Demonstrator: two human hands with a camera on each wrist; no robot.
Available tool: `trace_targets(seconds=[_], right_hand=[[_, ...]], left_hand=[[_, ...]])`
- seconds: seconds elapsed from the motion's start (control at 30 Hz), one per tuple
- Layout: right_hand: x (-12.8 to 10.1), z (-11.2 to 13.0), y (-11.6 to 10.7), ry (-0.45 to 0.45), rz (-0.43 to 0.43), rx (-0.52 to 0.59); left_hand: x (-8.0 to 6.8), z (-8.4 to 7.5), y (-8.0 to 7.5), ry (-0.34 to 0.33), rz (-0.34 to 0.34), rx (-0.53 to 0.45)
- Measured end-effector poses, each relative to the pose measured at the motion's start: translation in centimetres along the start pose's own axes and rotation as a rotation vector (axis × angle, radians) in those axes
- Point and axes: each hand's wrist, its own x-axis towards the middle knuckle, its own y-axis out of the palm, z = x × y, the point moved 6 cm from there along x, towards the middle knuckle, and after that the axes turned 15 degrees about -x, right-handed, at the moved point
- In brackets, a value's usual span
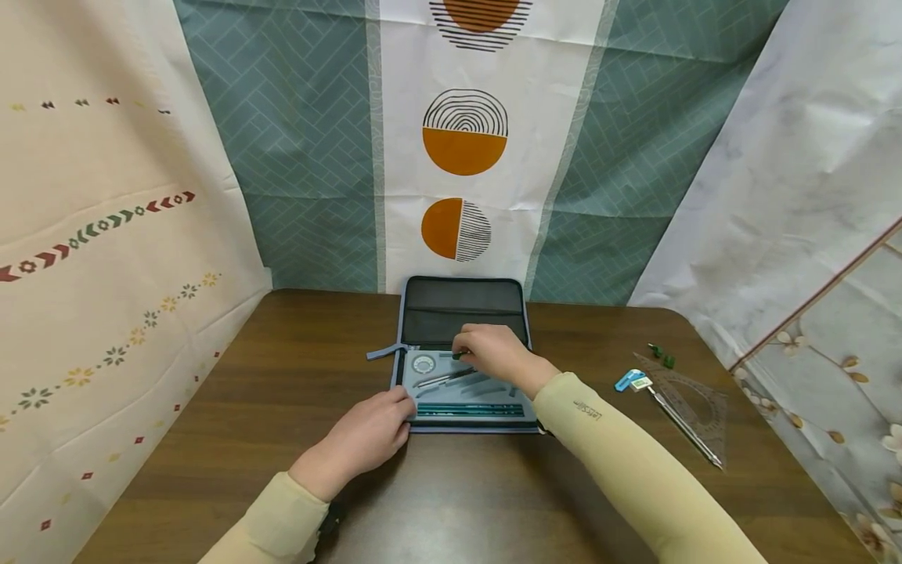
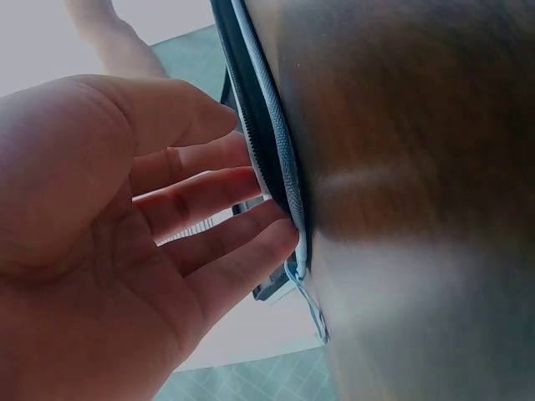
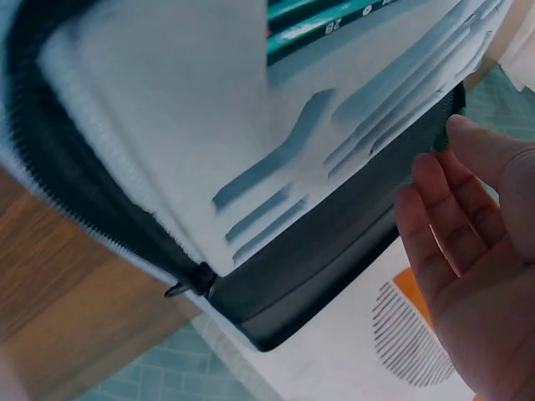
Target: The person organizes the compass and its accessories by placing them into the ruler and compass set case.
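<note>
A zip-up drawing-set case (image 1: pixel 465 309) lies open on the table, its black lid leaning back at the wall. Its pale blue insert (image 3: pixel 159 125) has cut-out slots, several without contents. Green pencils (image 1: pixel 468 410), a silver compass (image 1: pixel 445 379) and a round white piece (image 1: pixel 423 364) sit in the insert. My left hand (image 1: pixel 373 431) rests at the case's front left corner, fingertips against the zip edge. Over the back of the insert, my right hand (image 1: pixel 496 352) pinches a small dark green piece (image 3: pixel 440 140) between thumb and fingertips; its kind is mostly hidden by them.
At the right of the brown table (image 1: pixel 232 439) lie a clear set square (image 1: pixel 708 407), a silver pen-like tool (image 1: pixel 683 427), a blue-and-white eraser-like piece (image 1: pixel 629 381) and small green pieces (image 1: pixel 661 355). Patterned cloth (image 1: pixel 317 157) hangs behind and beside the table.
</note>
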Motion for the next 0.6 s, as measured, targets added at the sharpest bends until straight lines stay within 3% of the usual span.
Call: trace_targets(seconds=[0.6], right_hand=[[1.9,-0.2,1.9,0.048,0.061,0.044]], left_hand=[[-0.1,-0.4,-0.3,0.001,-0.006,-0.002]])
